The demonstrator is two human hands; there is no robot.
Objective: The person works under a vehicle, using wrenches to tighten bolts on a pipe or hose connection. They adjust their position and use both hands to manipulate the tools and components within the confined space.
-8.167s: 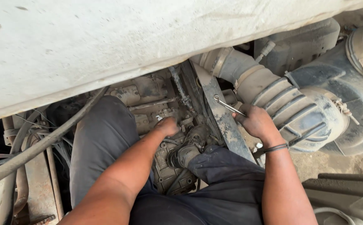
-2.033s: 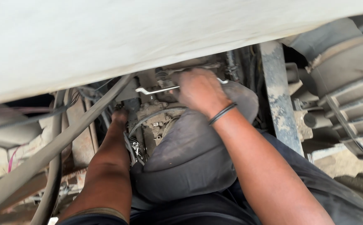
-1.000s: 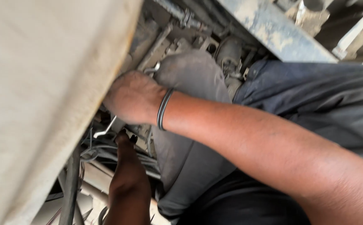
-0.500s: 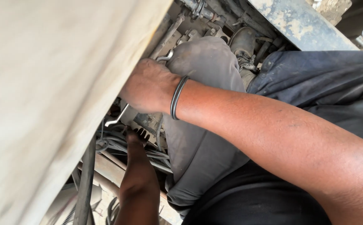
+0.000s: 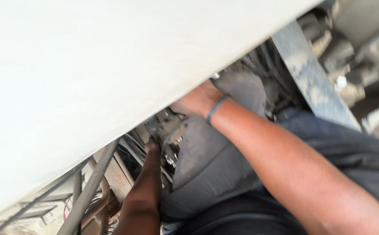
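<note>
My right hand [image 5: 197, 102], a dark band on its wrist, reaches up under the edge of a big white body panel [image 5: 111, 65]. The panel hides its fingers, so no tool shows in it. My left hand [image 5: 151, 147] stretches down into the grimy engine parts [image 5: 168, 128] just below the right hand. Only its back and wrist are visible; its fingers are buried among the metal parts. My grey-trousered knee [image 5: 215, 161] lies between the two arms, pressed against the machinery.
A dusty steel frame rail [image 5: 311, 78] runs diagonally at the upper right, with blurred metal parts [image 5: 350, 48] beyond it. Cables and hoses [image 5: 89, 191] cross the lower left beside a rusty bracket [image 5: 113, 178]. The white panel blocks most of the view.
The view has swung, so the white panel now covers more of the scene. My right hand has slid further under its edge, and the wrench seen earlier is out of sight.
</note>
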